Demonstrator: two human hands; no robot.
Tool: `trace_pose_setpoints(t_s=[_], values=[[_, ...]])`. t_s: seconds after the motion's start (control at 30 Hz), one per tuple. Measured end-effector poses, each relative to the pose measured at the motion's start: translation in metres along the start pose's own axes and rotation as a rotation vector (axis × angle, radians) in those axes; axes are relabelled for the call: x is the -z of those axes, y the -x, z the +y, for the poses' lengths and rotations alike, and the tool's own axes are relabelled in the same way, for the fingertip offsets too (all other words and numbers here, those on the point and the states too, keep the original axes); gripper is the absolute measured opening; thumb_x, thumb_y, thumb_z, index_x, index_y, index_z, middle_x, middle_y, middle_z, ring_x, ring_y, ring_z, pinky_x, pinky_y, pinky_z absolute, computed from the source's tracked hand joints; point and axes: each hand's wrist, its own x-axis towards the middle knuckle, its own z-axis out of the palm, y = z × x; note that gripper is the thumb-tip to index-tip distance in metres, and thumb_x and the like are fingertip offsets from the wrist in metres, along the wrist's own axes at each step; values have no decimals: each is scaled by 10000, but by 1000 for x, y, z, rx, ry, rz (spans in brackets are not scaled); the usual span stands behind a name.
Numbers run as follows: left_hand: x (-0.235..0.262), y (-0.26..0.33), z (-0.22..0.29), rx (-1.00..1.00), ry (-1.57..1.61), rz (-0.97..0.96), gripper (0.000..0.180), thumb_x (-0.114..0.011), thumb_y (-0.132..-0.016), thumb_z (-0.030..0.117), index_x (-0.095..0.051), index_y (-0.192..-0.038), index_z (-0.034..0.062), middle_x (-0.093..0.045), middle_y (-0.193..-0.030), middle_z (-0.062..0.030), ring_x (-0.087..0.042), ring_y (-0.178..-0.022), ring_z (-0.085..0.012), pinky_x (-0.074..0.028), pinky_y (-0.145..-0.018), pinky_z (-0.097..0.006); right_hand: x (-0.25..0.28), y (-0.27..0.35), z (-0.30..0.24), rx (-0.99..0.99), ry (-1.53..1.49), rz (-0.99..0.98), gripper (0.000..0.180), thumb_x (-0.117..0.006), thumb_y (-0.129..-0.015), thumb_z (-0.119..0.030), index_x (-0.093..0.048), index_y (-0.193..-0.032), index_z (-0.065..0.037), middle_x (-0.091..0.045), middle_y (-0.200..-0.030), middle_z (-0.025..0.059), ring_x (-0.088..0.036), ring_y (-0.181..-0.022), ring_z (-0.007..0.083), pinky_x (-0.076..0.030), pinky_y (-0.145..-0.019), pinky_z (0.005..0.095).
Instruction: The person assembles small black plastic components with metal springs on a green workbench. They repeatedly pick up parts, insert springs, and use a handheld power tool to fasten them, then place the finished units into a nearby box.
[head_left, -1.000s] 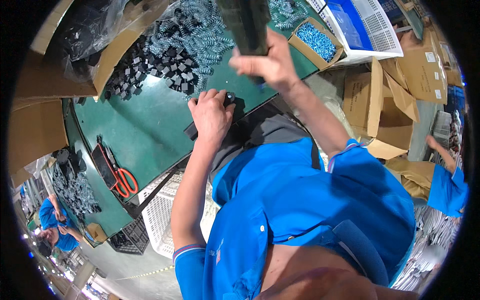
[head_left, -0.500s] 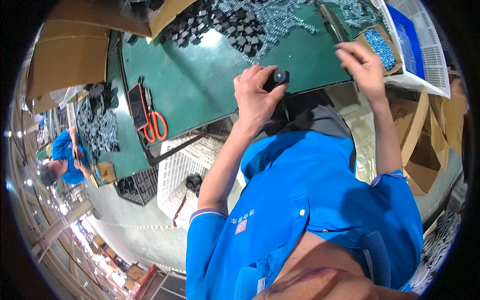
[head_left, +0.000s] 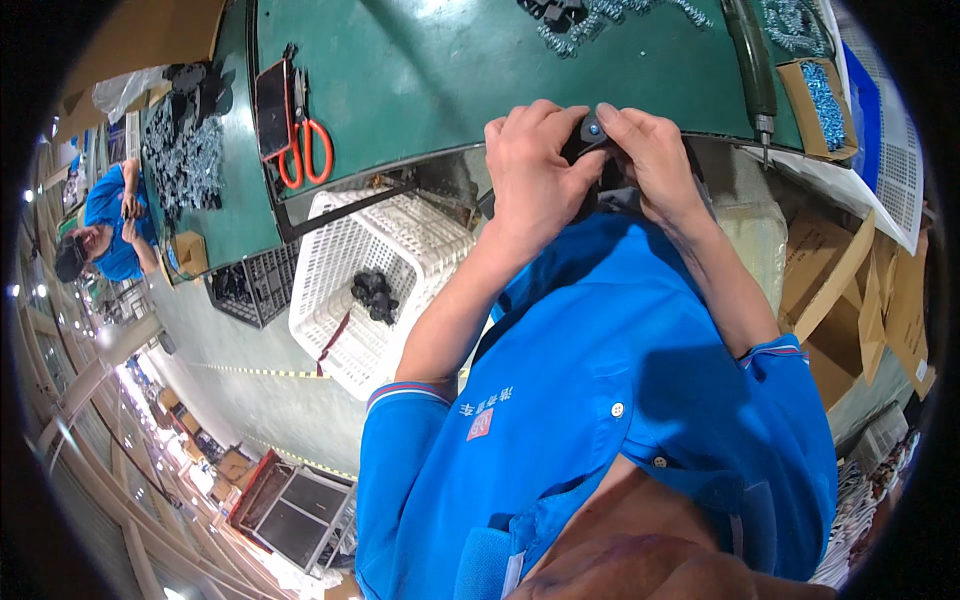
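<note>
My left hand (head_left: 540,165) is closed around a small black block-shaped part (head_left: 586,143), held just off the table's front edge. A shiny bluish screw head (head_left: 594,130) shows in the part's face. My right hand (head_left: 650,155) has come against the same part from the other side, its thumb right by the screw head and the other fingers curled behind. Most of the part is hidden by my fingers. Right of both hands, a dark power screwdriver (head_left: 750,70) lies on the green table (head_left: 420,90), its bit poking past the edge.
Red-handled scissors (head_left: 306,150) and a phone (head_left: 272,110) lie to the left. A small box of blue screws (head_left: 822,105) stands at the right. More screws (head_left: 640,14) lie at the back. Below is a white plastic basket (head_left: 325,270); a co-worker (head_left: 115,220) sits at far left.
My right hand has moved from beside the screw box to the black part in my left hand. The view has shifted, showing less of the table's far side.
</note>
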Motion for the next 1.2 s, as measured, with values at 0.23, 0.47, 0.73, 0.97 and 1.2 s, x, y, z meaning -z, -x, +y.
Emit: trace_pose_setpoints(t_s=[0.23, 0.47, 0.73, 0.97, 1.2], values=[[10, 15, -16, 423, 108, -192, 312, -799, -679, 235, -748, -911, 33, -677, -813, -111, -643, -755, -324, -484, -728, -410, -16, 3, 28, -310, -26, 11, 424, -636, -942, -429, -552, -678, -108, -368, -531, -78, -287, -412, 15, -188, -360, 228], [9, 28, -48, 663, 333, -292, 398, -802, -718, 240, -728, -972, -57, -724, -802, -173, -696, -721, -208, -531, -703, -338, -21, -4, 43, -409, 106, 12, 475, -643, -924, -467, -525, -627, -115, -356, -509, -62, -299, -403, 52, -204, -363, 258], [43, 37, -43, 676, 333, -258, 404, -784, -774, 157, -694, -1102, -62, -723, -947, -137, -654, -839, -150, -519, -781, -285, -17, -8, 33, -398, 240, -313, 489, -596, -952, -496, -559, -674, -95, -454, -556, -33, -405, -409, 59, -278, -368, 246], [169, 179, -137, 730, -1254, -2, 521, -773, -749, 267, -658, -1222, 82, -675, -1040, -183, -624, -1060, -352, -460, -911, -470, 160, 31, 33, 32, 968, 134, 310, -655, -926, -305, -636, -1012, -8, -651, -833, 96, -630, -779, 176, -492, -692, 324], [-29, 285, -204, 1394, -150, -149, 646, -584, -908, 509, -583, -1246, -43, -607, -1238, -295, -563, -1206, -405, -433, -1003, -481, 360, 76, 126, -361, 1405, 458, 669, -490, -959, -533, -520, -1366, -3, -553, -1302, 260, -516, -1219, 401, -424, -1004, 469]])
